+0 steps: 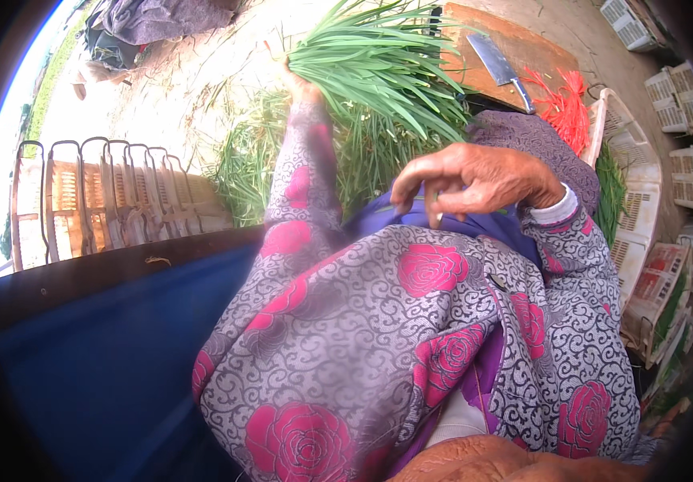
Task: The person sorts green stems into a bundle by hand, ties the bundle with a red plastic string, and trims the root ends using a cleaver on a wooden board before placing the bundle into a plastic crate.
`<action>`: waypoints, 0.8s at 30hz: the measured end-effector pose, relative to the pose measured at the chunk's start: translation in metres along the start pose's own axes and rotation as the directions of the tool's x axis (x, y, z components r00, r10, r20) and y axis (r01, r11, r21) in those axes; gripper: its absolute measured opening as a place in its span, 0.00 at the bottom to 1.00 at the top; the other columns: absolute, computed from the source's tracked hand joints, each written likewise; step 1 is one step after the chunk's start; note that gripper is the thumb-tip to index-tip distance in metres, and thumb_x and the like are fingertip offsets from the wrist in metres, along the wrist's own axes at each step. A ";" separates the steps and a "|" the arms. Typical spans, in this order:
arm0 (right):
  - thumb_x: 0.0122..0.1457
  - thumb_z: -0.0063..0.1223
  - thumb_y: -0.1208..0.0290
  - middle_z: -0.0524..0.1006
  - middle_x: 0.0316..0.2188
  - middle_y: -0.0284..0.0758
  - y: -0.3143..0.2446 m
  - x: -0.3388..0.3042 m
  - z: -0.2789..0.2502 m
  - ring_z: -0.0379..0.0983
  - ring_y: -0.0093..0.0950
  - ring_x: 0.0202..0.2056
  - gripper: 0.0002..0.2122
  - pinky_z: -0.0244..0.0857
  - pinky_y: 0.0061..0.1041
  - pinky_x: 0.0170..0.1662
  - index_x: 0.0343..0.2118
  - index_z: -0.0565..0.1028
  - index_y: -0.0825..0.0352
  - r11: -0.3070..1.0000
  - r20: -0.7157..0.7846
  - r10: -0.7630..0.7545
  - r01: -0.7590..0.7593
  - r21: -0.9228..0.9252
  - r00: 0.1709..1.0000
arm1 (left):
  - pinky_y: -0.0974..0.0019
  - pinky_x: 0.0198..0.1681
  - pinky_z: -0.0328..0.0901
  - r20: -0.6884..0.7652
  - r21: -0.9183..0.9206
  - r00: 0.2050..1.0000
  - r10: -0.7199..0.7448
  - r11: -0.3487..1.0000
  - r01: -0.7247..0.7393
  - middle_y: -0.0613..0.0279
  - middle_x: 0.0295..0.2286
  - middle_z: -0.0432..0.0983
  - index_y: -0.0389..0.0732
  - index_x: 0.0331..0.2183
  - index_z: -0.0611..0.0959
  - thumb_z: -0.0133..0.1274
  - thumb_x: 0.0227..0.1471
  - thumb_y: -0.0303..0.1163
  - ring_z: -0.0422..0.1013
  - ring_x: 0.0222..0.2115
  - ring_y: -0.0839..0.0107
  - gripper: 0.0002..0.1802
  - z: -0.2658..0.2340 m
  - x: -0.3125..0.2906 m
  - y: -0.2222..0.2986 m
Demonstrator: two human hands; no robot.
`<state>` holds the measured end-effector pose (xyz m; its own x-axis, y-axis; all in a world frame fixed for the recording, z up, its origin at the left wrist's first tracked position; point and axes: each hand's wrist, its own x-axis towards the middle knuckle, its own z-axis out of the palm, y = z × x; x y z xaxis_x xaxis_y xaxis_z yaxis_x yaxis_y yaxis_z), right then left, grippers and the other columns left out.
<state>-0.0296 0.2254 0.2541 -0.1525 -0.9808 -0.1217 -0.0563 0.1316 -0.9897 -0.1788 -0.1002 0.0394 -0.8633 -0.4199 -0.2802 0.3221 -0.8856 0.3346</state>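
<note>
My left hand [305, 88] is stretched out ahead, closed round the gathered end of a bunch of green chives [379, 64]. The long flat leaves fan out to the right, toward a wooden board, and partly cover my fingers. Over my lap, my right hand [483, 178] hangs with its fingers loosely bent and apart, and no held thing shows in it. Purple-blue cloth [475, 225] lies beneath that hand. Below the bunch spreads a heap of loose green and straw-coloured leaves [250, 153].
A cleaver [491, 60] lies on the wooden board [535, 56], beside red plastic strings [563, 108]. At right, a white crate [644, 193] holds greens [610, 189]; more crates [692, 177] stand beyond. Metal-framed crates [138, 193] and a blue panel [122, 329] flank my left.
</note>
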 end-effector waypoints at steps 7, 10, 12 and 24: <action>0.61 0.59 0.69 0.78 0.25 0.34 0.041 -0.014 -0.048 0.72 0.19 0.22 0.11 0.67 0.22 0.27 0.42 0.78 0.71 0.812 -0.659 -0.227 -0.234 -0.534 0.717 | 0.37 0.57 0.64 0.038 0.025 0.998 -0.054 0.998 0.053 0.45 0.50 0.74 0.38 0.51 0.77 0.46 0.54 0.52 0.71 0.50 0.47 0.31 -0.013 0.008 0.006; 0.59 0.63 0.61 0.76 0.22 0.40 0.065 0.006 -0.052 0.73 0.32 0.22 0.16 0.67 0.34 0.27 0.40 0.76 0.70 0.588 -0.620 -0.477 -0.298 -0.752 0.623 | 0.35 0.57 0.64 0.036 0.046 0.999 -0.039 0.998 0.037 0.44 0.49 0.76 0.38 0.50 0.78 0.48 0.53 0.51 0.72 0.50 0.44 0.31 -0.004 0.004 0.000; 0.58 0.62 0.56 0.78 0.23 0.46 0.071 0.024 -0.055 0.76 0.49 0.27 0.18 0.69 0.44 0.29 0.37 0.73 0.68 0.548 -0.629 -0.518 -0.340 -0.765 0.580 | 0.36 0.57 0.64 0.027 0.056 0.999 -0.034 0.998 0.032 0.45 0.49 0.76 0.37 0.50 0.77 0.47 0.54 0.51 0.72 0.50 0.45 0.30 -0.001 -0.002 0.001; 0.69 0.50 0.66 0.73 0.20 0.29 0.039 0.056 -0.001 0.67 0.22 0.22 0.15 0.64 0.26 0.29 0.28 0.75 0.72 0.961 0.115 -0.247 0.258 -0.097 0.962 | 0.37 0.55 0.66 0.090 0.111 0.995 -0.049 0.993 0.039 0.48 0.45 0.79 0.39 0.46 0.80 0.51 0.51 0.51 0.74 0.47 0.48 0.28 -0.020 0.027 -0.003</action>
<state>-0.0415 0.1757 0.2084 -0.0189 -0.9928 0.1184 -0.1890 -0.1128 -0.9755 -0.1953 -0.1125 0.0128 -0.9095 -0.3563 -0.2141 0.2431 -0.8737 0.4213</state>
